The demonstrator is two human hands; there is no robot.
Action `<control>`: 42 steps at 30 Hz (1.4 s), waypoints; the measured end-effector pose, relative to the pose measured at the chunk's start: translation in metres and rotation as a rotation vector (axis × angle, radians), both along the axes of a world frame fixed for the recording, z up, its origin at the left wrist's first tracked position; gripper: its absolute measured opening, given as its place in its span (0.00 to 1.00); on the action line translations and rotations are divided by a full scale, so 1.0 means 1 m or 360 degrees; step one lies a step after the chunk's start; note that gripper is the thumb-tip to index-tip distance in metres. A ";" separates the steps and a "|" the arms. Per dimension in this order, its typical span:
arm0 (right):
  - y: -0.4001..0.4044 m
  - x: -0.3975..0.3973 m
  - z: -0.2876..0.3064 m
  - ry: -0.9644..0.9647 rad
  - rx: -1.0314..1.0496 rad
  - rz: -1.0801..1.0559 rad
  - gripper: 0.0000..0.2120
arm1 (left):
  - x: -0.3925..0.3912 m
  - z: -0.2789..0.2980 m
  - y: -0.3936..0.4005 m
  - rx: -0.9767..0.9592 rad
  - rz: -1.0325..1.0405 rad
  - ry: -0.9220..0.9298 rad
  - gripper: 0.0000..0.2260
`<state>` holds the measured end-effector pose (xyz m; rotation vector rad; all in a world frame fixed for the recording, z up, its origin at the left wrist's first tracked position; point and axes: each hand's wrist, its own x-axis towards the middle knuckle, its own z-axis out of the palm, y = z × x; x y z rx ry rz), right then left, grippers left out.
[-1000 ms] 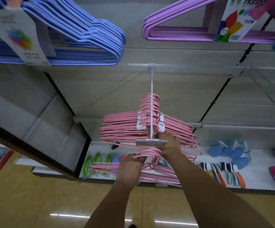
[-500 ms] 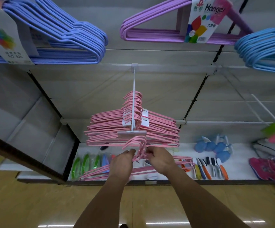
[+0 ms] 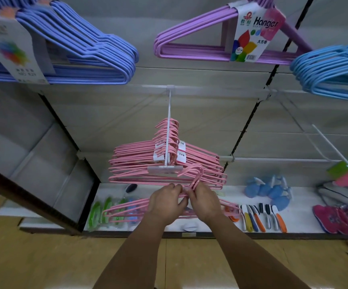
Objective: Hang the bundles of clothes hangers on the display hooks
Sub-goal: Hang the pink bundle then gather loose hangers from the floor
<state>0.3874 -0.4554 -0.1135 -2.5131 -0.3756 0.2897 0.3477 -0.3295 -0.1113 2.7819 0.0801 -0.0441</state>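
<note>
Hands [image 3: 186, 202] hold pink bundle [image 3: 127, 211] below hook tip [image 3: 164, 170].

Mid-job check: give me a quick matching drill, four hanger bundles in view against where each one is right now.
Things:
1. pink bundle in the hands
2. purple bundle
3. pink bundles on the hook
4. light blue bundle

Places:
A. hung on the white centre hook, behind its price tag
B. upper right edge of the view
C. top centre, with the "Hanger" label
D. below the hook tip, gripped by the left hand and right hand, not yet hung

Pairs: 1-D, 2-C, 3-A, 4-B
</note>
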 end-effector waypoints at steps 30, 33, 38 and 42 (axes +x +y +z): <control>0.055 0.039 0.023 -0.0091 -0.0323 0.0301 0.12 | 0.029 -0.033 0.043 -0.0542 0.0724 0.0066 0.06; 0.056 0.040 0.022 -0.0024 -0.0311 0.0256 0.13 | 0.033 -0.036 0.045 -0.0629 0.0803 0.0097 0.05; 0.063 0.046 0.014 0.0032 -0.0375 0.0211 0.14 | 0.041 -0.046 0.048 -0.0364 0.0547 -0.0201 0.05; 0.069 0.054 0.011 0.0041 -0.0440 0.0157 0.16 | 0.053 -0.048 0.049 -0.0403 0.0467 -0.0163 0.12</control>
